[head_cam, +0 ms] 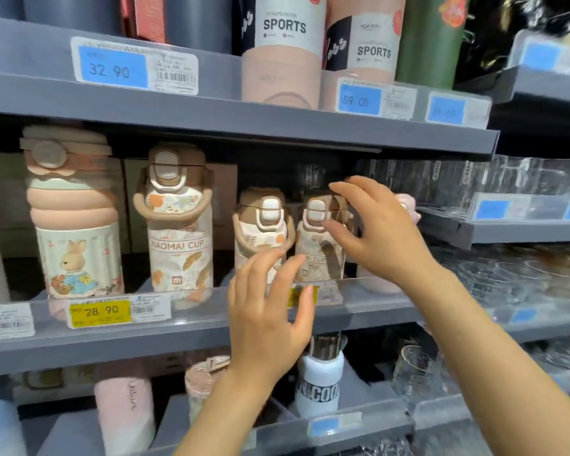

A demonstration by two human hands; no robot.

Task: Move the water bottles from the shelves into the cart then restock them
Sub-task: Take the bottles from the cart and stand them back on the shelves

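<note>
Both hands are reaching toward two small floral bottles on the middle shelf (191,334), probably to lift one each. The left hand (270,314) is spreading its grip before the left bottle (260,232), holding nothing; the right hand (375,232) is cupping openly around the right bottle (320,238), not yet clasping.

**Grey shelves, three tiers stocked**

You face a grey shelf unit (211,334). On the middle tier, at 9 o'clock, stands a rabbit bottle (76,225); just beside it toward centre, a tall floral bottle (178,225); then two small floral bottles (264,232) close together near centre. The top tier at 12 o'clock carries pink tubes (282,60) marked SPORTS and a green flask (428,44) at 1 o'clock. The bottom tier holds a pink bottle (125,413) at 7 o'clock and a white bottle (318,383) at 6. Side shelves (507,232) at 3 o'clock carry clear glassware (507,274).
</note>
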